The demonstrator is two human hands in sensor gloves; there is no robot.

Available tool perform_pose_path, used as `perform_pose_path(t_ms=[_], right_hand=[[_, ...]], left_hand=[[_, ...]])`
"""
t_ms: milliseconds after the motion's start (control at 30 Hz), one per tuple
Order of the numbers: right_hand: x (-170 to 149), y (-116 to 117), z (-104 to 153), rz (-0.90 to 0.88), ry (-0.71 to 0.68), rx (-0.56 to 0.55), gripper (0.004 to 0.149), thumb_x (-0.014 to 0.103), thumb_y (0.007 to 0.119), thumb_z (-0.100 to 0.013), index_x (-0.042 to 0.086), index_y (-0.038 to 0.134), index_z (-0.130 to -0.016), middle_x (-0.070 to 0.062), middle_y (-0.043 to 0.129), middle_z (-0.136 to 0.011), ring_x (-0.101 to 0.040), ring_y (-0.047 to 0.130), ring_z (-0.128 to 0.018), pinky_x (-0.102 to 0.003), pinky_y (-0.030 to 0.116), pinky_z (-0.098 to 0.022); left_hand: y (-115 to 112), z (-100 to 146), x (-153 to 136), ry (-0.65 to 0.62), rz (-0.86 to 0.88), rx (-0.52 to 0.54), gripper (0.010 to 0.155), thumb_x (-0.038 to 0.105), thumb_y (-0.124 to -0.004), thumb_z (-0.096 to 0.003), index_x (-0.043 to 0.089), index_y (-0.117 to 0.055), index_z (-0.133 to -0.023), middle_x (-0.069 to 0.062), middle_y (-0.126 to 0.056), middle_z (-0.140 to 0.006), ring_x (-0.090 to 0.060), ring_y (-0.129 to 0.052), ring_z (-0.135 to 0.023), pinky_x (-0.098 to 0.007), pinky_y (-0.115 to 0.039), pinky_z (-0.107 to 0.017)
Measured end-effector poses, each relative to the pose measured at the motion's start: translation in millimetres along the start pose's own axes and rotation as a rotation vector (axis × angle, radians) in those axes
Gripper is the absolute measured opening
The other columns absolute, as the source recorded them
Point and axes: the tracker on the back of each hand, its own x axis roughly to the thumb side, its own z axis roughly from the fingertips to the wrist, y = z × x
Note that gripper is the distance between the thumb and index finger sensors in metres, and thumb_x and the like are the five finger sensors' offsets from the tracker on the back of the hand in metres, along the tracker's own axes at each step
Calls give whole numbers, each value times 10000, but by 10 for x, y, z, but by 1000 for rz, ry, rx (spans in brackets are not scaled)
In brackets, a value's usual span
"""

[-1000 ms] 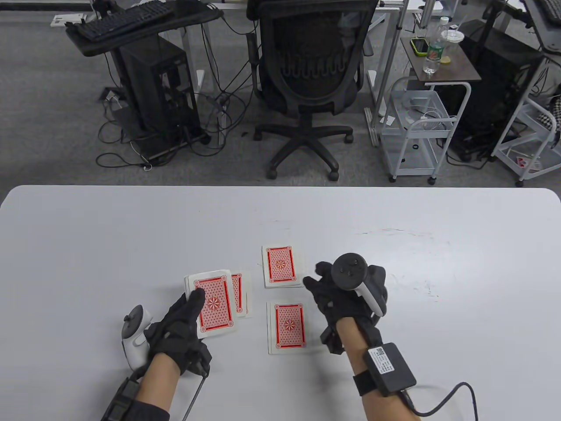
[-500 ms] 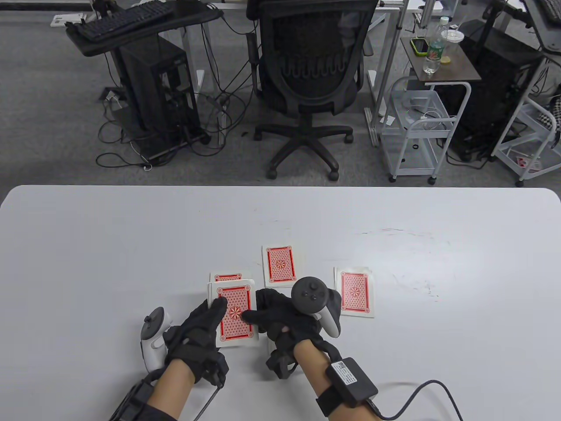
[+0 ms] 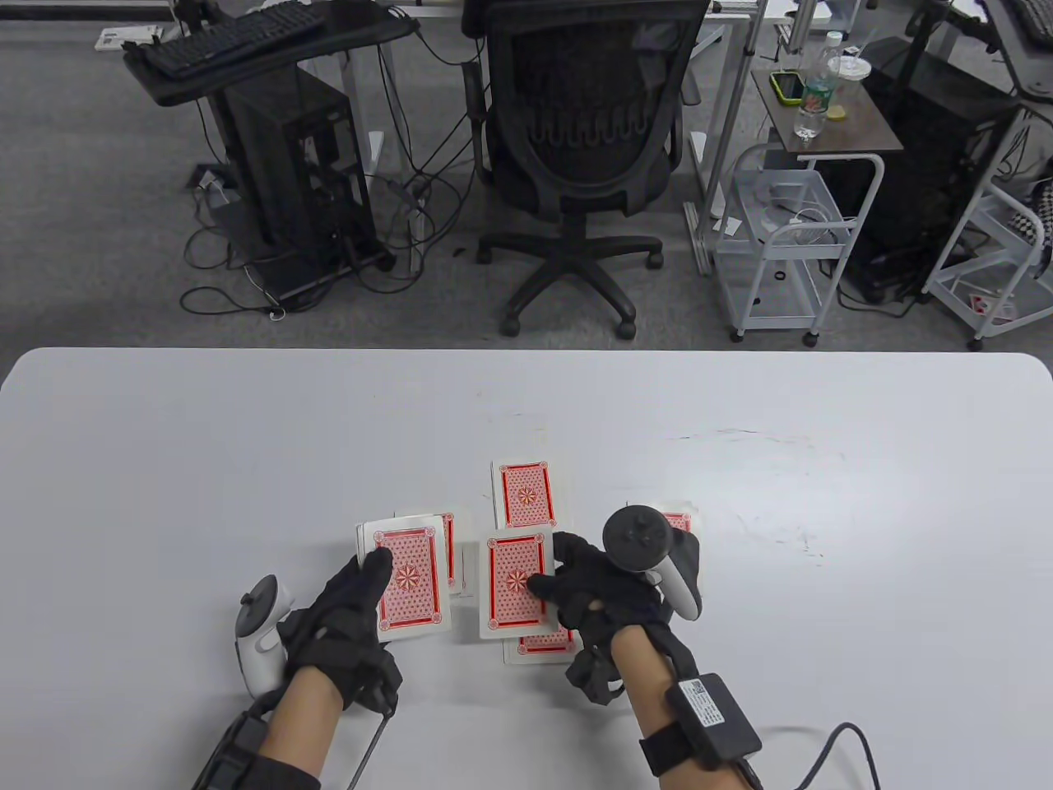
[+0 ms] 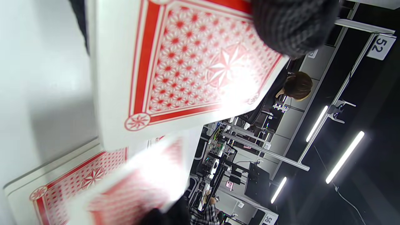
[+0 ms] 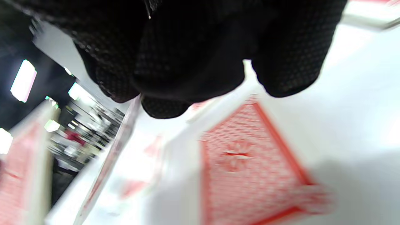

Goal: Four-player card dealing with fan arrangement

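My left hand [image 3: 370,580] holds the red-backed deck [image 3: 409,586] face down just above the table, thumb on its top card. The deck fills the left wrist view [image 4: 187,62]. My right hand [image 3: 549,583] pinches a single card [image 3: 513,589] by its right edge and holds it over the near dealt card [image 3: 536,647]. Other dealt cards lie face down: a far one [image 3: 526,494], a left one [image 3: 449,550] half under the deck, and a right one [image 3: 679,521] mostly hidden behind the tracker. In the blurred right wrist view a card [image 5: 250,156] lies below my fingers [image 5: 187,47].
The white table [image 3: 164,461] stretches wide to the left, right and far side of the cards. An office chair [image 3: 584,148], a computer stand and a white cart stand on the floor beyond the far edge.
My right hand left a card at the right spot, came to the deck, took its top card and carried it right over the near card. My left hand shifted the deck back left.
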Motion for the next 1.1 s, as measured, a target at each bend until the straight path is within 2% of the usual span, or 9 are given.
perform_pose_path(t_ms=[167,300,433,600,700,767,867,1000,1100], right_hand=[[107,201,-54,475,113,-17,761,372,896,-483,-31,549,-1027,-16,896,-672,-84,975,-239,-501,793,-435],[131,327,-86,623,172,4,766,440,864,-489,-3,559,-1035,17,887,-650,-61,953,-235,-488,790,-439],[195,231,-45,615,151,-46,767,463,867,-493,25,562,-1042,23,883,-661,-79,959,-269,-499,777,-454],[318,13,48,256,-6,-103,679,479,781,-550,44,585,-1035,-47,864,-752,-153,1000,-400,-539,746,-495],[404,48,81,9,-169,-88,637,474,763,-558,58,616,-1018,-95,826,-816,-215,1001,-497,-572,722,-517],[459,156,79,-146,-263,-19,672,483,767,-553,51,580,-1033,-119,782,-863,-266,980,-573,-601,699,-531],[519,302,64,-226,-315,52,779,494,805,-526,18,477,-1049,-109,726,-875,-274,947,-601,-616,679,-542],[555,369,68,-220,-309,-12,665,386,867,-488,49,580,-985,-36,806,-764,-214,996,-498,-596,719,-517],[526,328,68,-273,-277,-40,666,369,904,-456,40,635,-968,-13,867,-711,-195,1045,-461,-580,744,-512]], left_hand=[[14,-5,-7,-6,-3,2,502,521,-782,-495,332,-714,-955,83,-899,-902,-249,-1025,-739,-431,-912,-487],[23,-18,-15,-9,-4,-2,501,520,-783,-496,331,-716,-955,80,-900,-901,-249,-1025,-738,-431,-913,-486],[19,-19,-15,-8,-5,-5,500,522,-783,-497,333,-715,-955,81,-899,-902,-250,-1024,-739,-431,-912,-487],[-74,-7,-13,-20,-15,-30,500,521,-788,-495,327,-720,-951,79,-905,-896,-249,-1027,-733,-434,-913,-480],[-169,10,-23,-26,-26,-54,499,522,-795,-492,325,-729,-945,79,-911,-887,-250,-1032,-724,-437,-913,-474],[-238,21,-40,-20,-35,-82,499,525,-793,-494,327,-726,-947,82,-909,-890,-246,-1030,-728,-434,-912,-478],[-319,34,-59,-19,-44,-105,497,524,-800,-492,327,-731,-942,82,-913,-885,-246,-1032,-724,-433,-913,-476],[-362,50,-76,-10,-62,-113,498,526,-801,-489,332,-730,-942,84,-910,-888,-245,-1030,-728,-429,-916,-479],[-337,35,-75,3,-30,-137,502,519,-793,-489,324,-728,-947,74,-908,-891,-249,-1027,-733,-432,-914,-481]])
